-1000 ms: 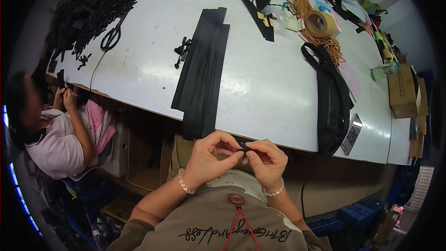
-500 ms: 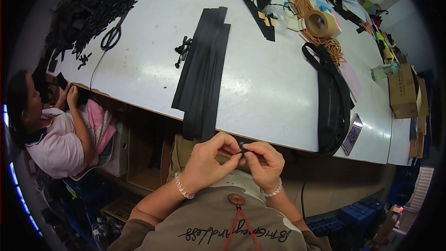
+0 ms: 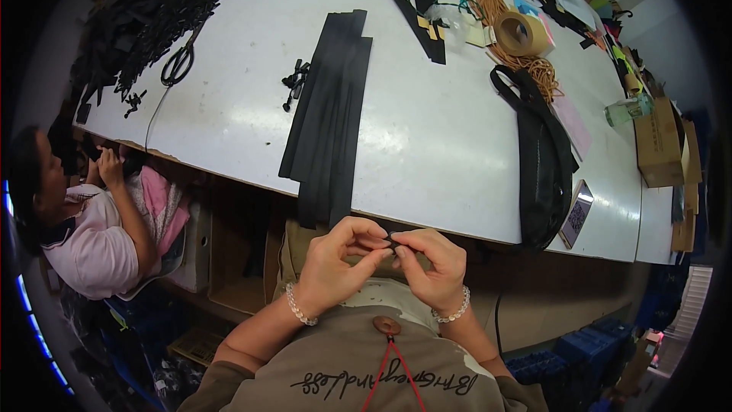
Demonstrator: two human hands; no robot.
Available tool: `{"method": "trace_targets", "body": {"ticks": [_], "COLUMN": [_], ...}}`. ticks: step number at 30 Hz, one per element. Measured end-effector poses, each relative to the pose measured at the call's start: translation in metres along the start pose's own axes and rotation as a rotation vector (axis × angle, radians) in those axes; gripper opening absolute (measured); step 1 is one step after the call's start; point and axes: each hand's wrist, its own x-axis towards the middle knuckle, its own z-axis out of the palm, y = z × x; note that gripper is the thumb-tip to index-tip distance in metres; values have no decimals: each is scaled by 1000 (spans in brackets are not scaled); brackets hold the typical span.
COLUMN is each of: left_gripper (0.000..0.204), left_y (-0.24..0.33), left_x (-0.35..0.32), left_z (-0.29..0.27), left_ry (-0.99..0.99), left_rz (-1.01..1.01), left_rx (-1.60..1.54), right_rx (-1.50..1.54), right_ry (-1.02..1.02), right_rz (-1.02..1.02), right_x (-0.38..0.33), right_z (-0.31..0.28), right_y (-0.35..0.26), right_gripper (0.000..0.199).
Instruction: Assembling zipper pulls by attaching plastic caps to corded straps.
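Between my fingertips, just off the table's near edge, is a small black piece (image 3: 392, 243), mostly covered and too small to make out fully. My left hand (image 3: 345, 255) pinches it from one side, and my right hand (image 3: 431, 258) pinches it from the other. Right beyond my left hand, a stack of long black straps (image 3: 326, 114) lies lengthwise, its near ends hanging past the edge. Several small black plastic pieces (image 3: 294, 84) are heaped against the stack's left side.
A black bag (image 3: 540, 160) and a phone (image 3: 577, 215) lie at the right. Behind them are a tape roll (image 3: 523, 33), orange cord (image 3: 545, 78) and cardboard boxes (image 3: 660, 141). Scissors (image 3: 178, 65) rest near a black strap pile (image 3: 164, 27). A co-worker (image 3: 91, 236) sits at left, hands holding something dark.
My fingers have shifted slightly around the small black piece, the right fingers now reaching further over it. The co-worker's hands and the dark thing in them have moved lower.
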Motion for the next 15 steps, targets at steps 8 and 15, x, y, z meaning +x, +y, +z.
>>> {"method": "trace_targets", "body": {"ticks": [8,15], "left_gripper": [24,8], "left_y": [-21,-26], "left_x": [3,8], "left_z": [12,14], "left_ry": [9,36], "left_rz": [-174,-123], "left_rx": [-523,-445], "right_rx": [391,366], "right_ry": [128,162], "right_rz": [209,173], "right_x": [-7,-6], "right_z": [8,12], "right_y": [7,14], "right_gripper": [17,15]}}
